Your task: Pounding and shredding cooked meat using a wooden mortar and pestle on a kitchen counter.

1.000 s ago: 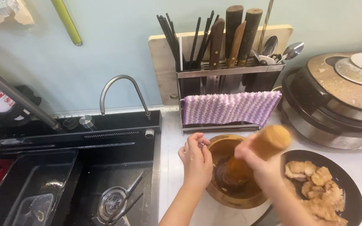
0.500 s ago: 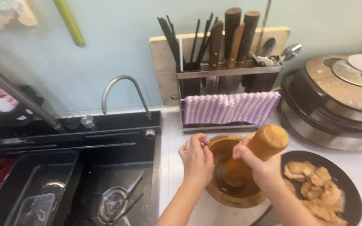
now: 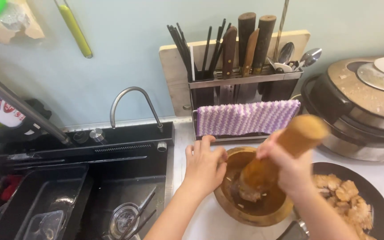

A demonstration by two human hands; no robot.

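Observation:
A round wooden mortar [image 3: 263,214] sits on the white counter in front of me. My left hand [image 3: 203,165] rests on its left rim, steadying it. My right hand [image 3: 285,162] grips a thick wooden pestle [image 3: 301,131], which leans to the upper right while its lower end presses into brownish food [image 3: 250,193] at the bottom of the bowl.
A dark plate [image 3: 376,195] of browned pieces lies at the right. Behind stand a utensil rack [image 3: 245,84] with knives, chopsticks and spoons, a purple striped cloth [image 3: 245,118], and a cooker [image 3: 365,106]. A black sink [image 3: 76,186] with a curved tap [image 3: 132,104] is at the left.
The pestle has shifted slightly in the bowl, its top swinging a little right. My left hand stays on the mortar's rim.

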